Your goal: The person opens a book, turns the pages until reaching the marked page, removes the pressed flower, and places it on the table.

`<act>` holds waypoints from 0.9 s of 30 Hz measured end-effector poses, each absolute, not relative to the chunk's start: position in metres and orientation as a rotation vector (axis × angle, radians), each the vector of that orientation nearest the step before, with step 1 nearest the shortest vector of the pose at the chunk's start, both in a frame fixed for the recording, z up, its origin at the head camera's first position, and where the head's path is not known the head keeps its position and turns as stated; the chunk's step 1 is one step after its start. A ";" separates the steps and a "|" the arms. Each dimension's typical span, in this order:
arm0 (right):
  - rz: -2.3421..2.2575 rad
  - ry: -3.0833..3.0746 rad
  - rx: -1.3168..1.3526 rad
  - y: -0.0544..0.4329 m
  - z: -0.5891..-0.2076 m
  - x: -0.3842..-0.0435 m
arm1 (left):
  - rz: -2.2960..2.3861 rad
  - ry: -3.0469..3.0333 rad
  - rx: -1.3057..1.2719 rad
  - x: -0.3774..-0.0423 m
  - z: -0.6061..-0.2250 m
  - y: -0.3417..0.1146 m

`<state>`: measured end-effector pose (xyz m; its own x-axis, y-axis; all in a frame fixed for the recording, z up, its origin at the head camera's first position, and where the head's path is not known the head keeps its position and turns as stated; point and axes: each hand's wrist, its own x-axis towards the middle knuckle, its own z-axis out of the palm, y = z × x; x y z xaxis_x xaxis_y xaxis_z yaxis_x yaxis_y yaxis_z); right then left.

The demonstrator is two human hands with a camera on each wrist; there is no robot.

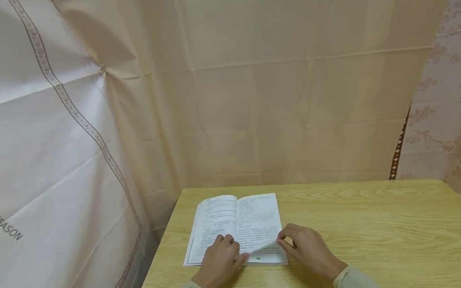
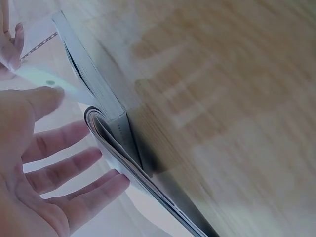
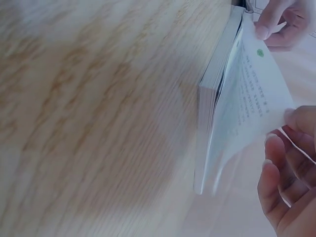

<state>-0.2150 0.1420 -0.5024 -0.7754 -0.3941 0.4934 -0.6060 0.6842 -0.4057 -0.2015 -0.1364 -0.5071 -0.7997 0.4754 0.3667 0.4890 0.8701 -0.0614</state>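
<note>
The book (image 1: 237,223) lay open on the left part of the desk (image 1: 386,231). My left hand (image 1: 220,259) rested on the left-hand page (image 1: 218,223), fingers loosely extended, gripping nothing. My right hand (image 1: 311,249) pinched the lower outer corner of a right-hand leaf (image 3: 266,94). By my judgement, only that corner's lifting was done; the leaf had not yet crossed the spine.
</note>
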 end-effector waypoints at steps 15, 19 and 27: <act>0.725 -2.675 0.757 0.141 -0.510 -0.211 | -0.151 -2.587 -0.611 -0.203 -0.505 -0.136; 0.671 -2.663 0.841 0.141 -0.514 -0.211 | -0.073 -2.544 -0.577 -0.200 -0.507 -0.139; 0.625 -2.680 0.935 0.143 -0.519 -0.210 | 0.004 -2.425 -0.619 -0.200 -0.512 -0.144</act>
